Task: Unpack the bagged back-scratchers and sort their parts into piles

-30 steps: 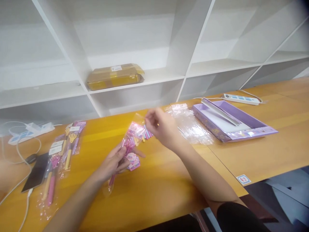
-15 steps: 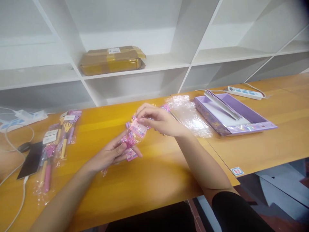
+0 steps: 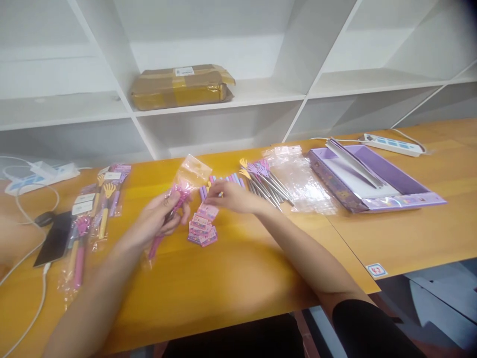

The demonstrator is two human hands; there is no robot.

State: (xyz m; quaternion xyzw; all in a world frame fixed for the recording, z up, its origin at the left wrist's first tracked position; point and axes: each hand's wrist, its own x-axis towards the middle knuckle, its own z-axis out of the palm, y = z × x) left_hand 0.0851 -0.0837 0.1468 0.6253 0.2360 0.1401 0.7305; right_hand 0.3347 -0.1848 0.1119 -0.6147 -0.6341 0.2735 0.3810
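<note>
My left hand (image 3: 164, 211) is closed round a pink back scratcher (image 3: 154, 246) in a clear plastic bag (image 3: 192, 174). The bag's top end stands up above my fingers. To the right of it, my right hand (image 3: 229, 196) pinches the top edge of a pink printed card (image 3: 207, 212), whose lower part rests by a small spread of similar cards (image 3: 202, 231). Partly hidden behind my right hand lies a row of coloured handles (image 3: 203, 193). Metal rods with hand-shaped heads (image 3: 261, 174) lie in a heap beyond my right wrist.
Bagged back scratchers (image 3: 80, 248) lie at the left by a dark phone (image 3: 55, 238) and a power strip (image 3: 42, 176). Clear empty bags (image 3: 298, 179) are piled near a purple box (image 3: 406, 199). A taped parcel (image 3: 179, 92) sits on the white shelf (image 3: 268, 97).
My right hand has moved down from the bag's mouth to the cards. My left hand has drawn left with the bagged back scratcher, uncovering the cards. The view has shifted slightly.
</note>
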